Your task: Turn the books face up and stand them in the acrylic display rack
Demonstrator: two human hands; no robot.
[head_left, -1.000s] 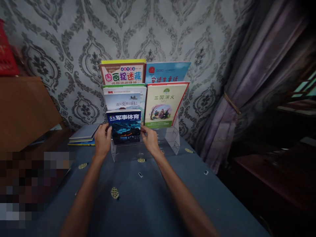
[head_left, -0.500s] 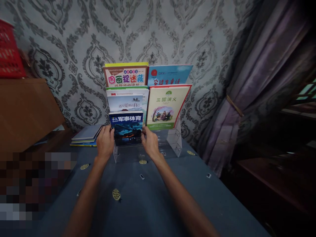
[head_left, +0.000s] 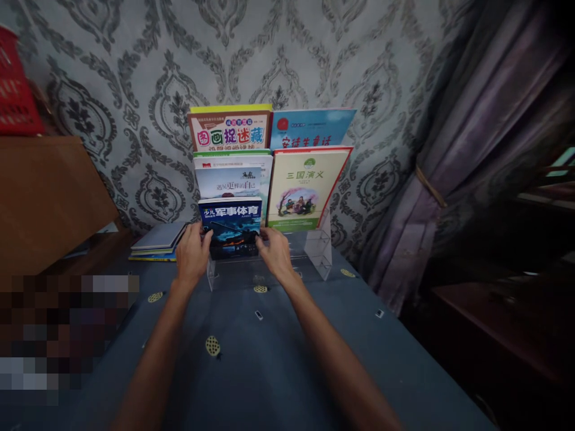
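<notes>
The left hand [head_left: 192,254] and the right hand [head_left: 275,251] hold a dark-blue book [head_left: 230,224] by its two side edges, the fingers bent narrowly against it. The book stands upright at the lowest front row of a clear rack [head_left: 320,251], near the far edge of the tabletop [head_left: 251,371]. The step in hand seems to be setting this book straight; whether its bottom rests fully there, I cannot tell. The next move calls, I judge, for equal pressure from both sides, without pushing the books behind. At the far left corner lies a stack of books [head_left: 157,239]. Patterned wallpaper [head_left: 148,120] is behind, and a tied curtain [head_left: 399,239] hangs beyond the right edge.
</notes>
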